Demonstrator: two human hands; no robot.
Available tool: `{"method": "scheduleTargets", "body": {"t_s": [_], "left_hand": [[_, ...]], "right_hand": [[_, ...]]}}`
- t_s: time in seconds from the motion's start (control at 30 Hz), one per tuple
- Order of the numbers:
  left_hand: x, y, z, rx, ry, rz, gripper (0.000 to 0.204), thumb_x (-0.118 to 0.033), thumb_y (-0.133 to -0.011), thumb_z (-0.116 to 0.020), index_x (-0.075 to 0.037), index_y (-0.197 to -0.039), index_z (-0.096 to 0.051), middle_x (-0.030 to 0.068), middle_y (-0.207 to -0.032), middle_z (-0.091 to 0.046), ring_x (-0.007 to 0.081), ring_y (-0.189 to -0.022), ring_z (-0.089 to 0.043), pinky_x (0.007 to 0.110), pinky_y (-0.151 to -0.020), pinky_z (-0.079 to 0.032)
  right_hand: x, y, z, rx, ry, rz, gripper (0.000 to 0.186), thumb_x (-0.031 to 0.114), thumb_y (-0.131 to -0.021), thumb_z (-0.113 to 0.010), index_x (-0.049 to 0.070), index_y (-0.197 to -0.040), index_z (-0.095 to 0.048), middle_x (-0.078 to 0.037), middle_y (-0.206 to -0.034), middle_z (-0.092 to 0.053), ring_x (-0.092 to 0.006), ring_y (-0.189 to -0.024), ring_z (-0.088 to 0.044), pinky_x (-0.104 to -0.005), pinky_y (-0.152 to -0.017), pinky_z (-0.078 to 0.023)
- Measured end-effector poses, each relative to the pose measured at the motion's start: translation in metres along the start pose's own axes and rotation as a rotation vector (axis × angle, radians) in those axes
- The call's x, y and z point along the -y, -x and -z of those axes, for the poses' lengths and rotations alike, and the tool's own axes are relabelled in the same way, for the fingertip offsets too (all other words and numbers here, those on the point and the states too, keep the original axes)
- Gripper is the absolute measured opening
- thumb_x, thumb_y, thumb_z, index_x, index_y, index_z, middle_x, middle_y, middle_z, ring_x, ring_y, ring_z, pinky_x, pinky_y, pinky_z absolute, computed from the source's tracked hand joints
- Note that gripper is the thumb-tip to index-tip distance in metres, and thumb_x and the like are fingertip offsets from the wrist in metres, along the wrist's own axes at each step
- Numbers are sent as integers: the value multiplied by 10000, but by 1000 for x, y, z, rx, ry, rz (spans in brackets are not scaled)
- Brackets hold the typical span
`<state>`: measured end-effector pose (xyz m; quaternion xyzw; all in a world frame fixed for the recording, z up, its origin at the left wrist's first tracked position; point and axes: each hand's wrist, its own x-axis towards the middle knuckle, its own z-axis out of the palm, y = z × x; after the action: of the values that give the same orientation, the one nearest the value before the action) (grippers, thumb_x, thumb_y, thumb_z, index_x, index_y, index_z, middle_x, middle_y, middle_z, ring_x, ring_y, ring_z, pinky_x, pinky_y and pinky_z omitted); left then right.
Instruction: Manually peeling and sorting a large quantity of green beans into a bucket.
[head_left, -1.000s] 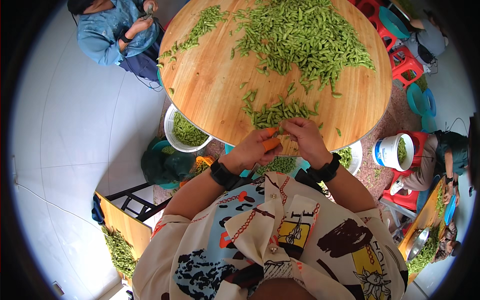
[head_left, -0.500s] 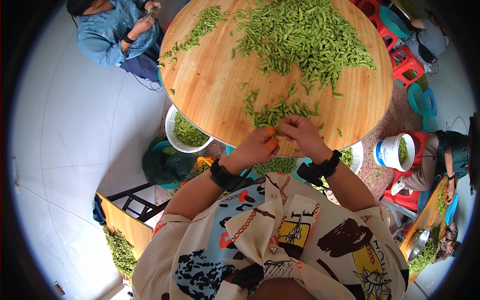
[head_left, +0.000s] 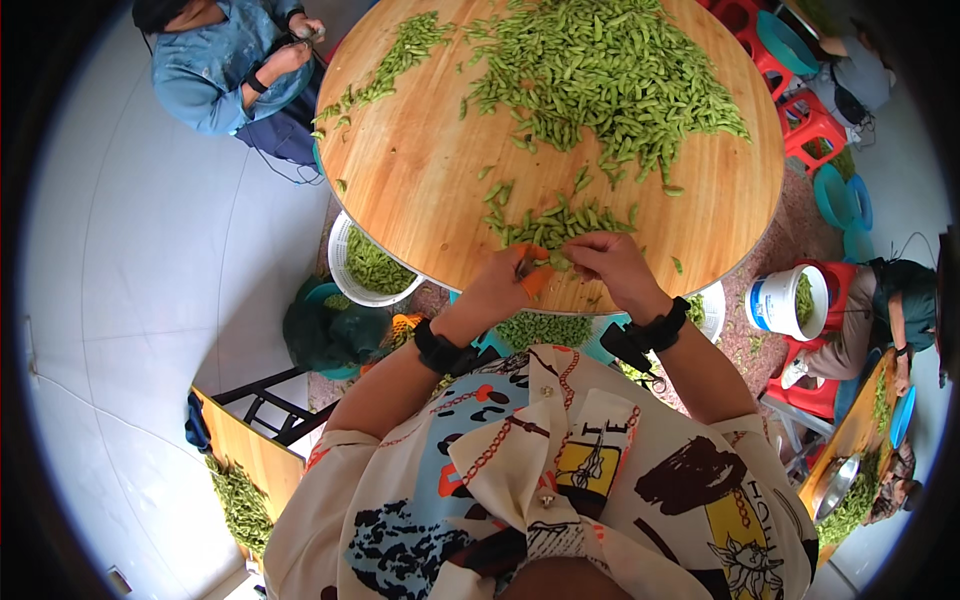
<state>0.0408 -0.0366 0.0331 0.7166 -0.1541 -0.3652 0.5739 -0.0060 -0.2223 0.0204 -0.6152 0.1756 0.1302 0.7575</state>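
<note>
My left hand [head_left: 497,288], with orange coverings on its fingertips, is closed in a pinch at the near edge of the round wooden table [head_left: 420,200]. A green soybean pod [head_left: 559,261] shows between my two hands. My right hand [head_left: 615,268] pinches at the right side of that pod with thumb and forefinger. Just beyond my fingers lies a small pile of pods [head_left: 570,222]. A much larger heap of pods [head_left: 600,80] covers the far part of the tabletop.
White baskets of pods [head_left: 338,255] stand below the table's rim, and a teal basin of shelled beans [head_left: 598,340] sits below my hands. At right are a white bucket [head_left: 770,305] and red stools [head_left: 815,130]. A person in blue [head_left: 215,75] works at far left.
The pod has come into sight between my fingertips. My left hand has turned a little, and my right hand has shifted slightly. The heaps look the same.
</note>
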Motion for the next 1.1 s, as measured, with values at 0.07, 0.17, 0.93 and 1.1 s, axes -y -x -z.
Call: {"method": "scheduleTargets", "body": {"t_s": [0.07,0.17,0.93,1.1], "left_hand": [[4,-2,-3,-92,-92,-124,170,-106,-833,-572,-3,-965,-543,-10,-655,-530,28,-520,-425,177,-464,-338],[0,-1,-10,-119,-163,-148,166,-93,-810,-613,5,-922,-540,-16,-648,-525,26,-554,-441,175,-495,-359],[125,2,4,372,-737,-116,251,-205,-812,-525,-19,-972,-576,142,-783,-610,290,-709,-587,357,-629,-456],[143,5,4,337,-696,-146,305,-170,-814,-487,7,-1056,-541,149,-840,-610,279,-703,-585,351,-627,-456]], "right_hand": [[-4,-2,-1,-31,-6,15,160,110,-787,-619,-10,-893,-629,-18,-688,-581,-72,-575,-500,-203,-531,-392],[-5,-3,-9,-78,109,96,159,139,-785,-629,-10,-838,-632,-5,-684,-574,-69,-562,-492,-191,-499,-383],[-62,86,159,-227,497,-204,153,136,-695,-593,-15,-716,-588,-41,-547,-535,-120,-499,-492,-248,-478,-398],[-113,103,217,-378,1240,187,212,214,-663,-619,3,-677,-609,-157,-649,-580,-291,-595,-557,-358,-555,-437]]}}
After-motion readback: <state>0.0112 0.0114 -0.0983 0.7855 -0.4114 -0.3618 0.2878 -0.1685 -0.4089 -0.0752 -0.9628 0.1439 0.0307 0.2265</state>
